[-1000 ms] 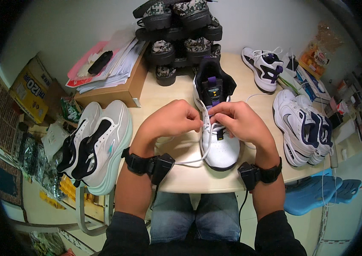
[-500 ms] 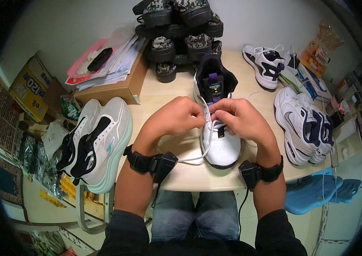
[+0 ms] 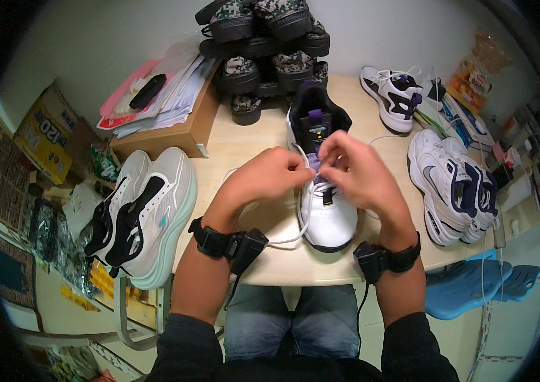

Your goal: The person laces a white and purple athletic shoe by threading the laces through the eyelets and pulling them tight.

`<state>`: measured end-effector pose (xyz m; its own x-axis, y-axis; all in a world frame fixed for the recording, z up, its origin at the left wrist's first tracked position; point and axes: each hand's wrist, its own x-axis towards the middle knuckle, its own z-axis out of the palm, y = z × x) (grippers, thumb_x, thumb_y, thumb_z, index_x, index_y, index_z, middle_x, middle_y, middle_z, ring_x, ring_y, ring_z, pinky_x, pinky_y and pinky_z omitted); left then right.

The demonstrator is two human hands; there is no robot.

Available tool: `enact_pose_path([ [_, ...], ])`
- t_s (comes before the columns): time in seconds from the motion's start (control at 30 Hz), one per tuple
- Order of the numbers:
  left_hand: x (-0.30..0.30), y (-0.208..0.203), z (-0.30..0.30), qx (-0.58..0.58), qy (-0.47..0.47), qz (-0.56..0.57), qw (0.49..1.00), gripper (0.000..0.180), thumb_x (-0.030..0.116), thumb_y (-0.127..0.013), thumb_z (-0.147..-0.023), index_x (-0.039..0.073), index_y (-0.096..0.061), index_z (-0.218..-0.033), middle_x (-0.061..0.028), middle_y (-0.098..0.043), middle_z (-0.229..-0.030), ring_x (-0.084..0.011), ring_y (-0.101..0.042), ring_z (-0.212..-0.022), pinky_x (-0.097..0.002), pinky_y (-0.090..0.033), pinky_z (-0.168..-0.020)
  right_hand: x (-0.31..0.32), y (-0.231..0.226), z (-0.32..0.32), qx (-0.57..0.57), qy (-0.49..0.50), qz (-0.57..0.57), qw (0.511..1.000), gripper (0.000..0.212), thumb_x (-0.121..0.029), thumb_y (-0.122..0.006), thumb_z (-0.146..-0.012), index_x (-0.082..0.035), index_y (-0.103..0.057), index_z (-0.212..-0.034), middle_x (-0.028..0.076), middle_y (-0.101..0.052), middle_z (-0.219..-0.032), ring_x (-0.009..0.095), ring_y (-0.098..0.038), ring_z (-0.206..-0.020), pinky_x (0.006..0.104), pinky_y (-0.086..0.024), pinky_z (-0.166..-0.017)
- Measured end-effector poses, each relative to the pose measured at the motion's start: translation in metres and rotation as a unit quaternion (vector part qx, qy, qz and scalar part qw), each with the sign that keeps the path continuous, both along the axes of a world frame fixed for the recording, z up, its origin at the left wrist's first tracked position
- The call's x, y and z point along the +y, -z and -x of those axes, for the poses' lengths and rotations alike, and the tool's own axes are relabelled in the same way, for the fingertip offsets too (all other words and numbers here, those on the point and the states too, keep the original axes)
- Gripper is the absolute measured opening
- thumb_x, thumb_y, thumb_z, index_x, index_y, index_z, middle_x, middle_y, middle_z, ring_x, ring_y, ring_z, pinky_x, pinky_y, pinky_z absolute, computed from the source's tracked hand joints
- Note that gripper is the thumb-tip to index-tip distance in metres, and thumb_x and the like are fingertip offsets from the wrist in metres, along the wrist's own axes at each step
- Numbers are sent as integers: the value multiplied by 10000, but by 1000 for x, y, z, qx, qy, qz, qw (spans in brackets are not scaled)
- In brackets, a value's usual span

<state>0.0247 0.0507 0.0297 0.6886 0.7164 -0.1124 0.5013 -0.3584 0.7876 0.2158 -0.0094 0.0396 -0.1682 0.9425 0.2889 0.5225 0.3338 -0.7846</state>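
Observation:
A white sneaker (image 3: pixel 336 219) with a dark collar and purple tongue lies on the table in front of me, toe toward me. My left hand (image 3: pixel 276 173) is closed at the left edge of its lacing, thumb and finger pinching the white shoelace (image 3: pixel 306 219). Over the eyelets on the other side, my right hand (image 3: pixel 360 170) bends its fingers, thumb and fingertips drawn together at the lace; they are slightly blurred. A loose length of lace loops down the shoe's left side onto the table. Both hands cover the middle of the lacing.
Pale running shoes (image 3: pixel 158 216) stand at the left, white sneakers (image 3: pixel 438 184) at the right. Behind are a matching white shoe (image 3: pixel 394 102), stacked camouflage shoes (image 3: pixel 241 75) and a cardboard box (image 3: pixel 184 137) under papers. Blue chair parts (image 3: pixel 467 290) show below the table's right edge.
My right hand has lifted a little and curled, with its index finger raised higher. My left hand has shifted slightly toward the lacing. The shoe has hardly moved.

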Motion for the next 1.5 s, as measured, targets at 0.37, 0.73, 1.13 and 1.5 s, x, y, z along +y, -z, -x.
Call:
enact_pose_path([
  [0.37, 1, 2, -5, 2, -43, 64, 997, 307, 262, -588, -890, 11, -610, -715, 2, -538, -589, -87, -491, -545, -261, -409, -528, -5, -17, -37, 436, -87, 47, 895, 145, -24, -559, -910, -10, -545, -1054, 73, -581, -914, 165, -610, -727, 283, -519, -676],
  [0.73, 6, 7, -2, -9, -58, 40, 997, 287, 245, -556, -869, -8, -637, -759, -22, -577, -640, -106, -520, -596, -263, -424, -562, -9, 7, 2, -184, -5, -50, 982, 171, -158, -672, -824, 1, -657, -887, 167, -597, -857, 347, -598, -839, 403, -477, -758],
  [1.13, 0, -7, -2, 7, -80, 77, 994, 259, 204, -535, -848, -1, -570, -693, -41, -553, -606, -127, -538, -550, -287, -443, -531, -1, -4, -35, 48, 108, -113, 986, 207, -94, -667, -849, -7, -661, -1036, 19, -596, -751, 83, -513, -652, 229, -429, -588],
  [1.5, 3, -3, 1, -7, -76, 91, 993, 249, 213, -536, -861, 9, -573, -724, -27, -539, -621, -126, -543, -531, -287, -437, -501, -3, 5, -4, -46, 134, -114, 983, 194, -179, -564, -917, -2, -621, -970, 224, -627, -778, 381, -635, -763, 437, -478, -694],
])
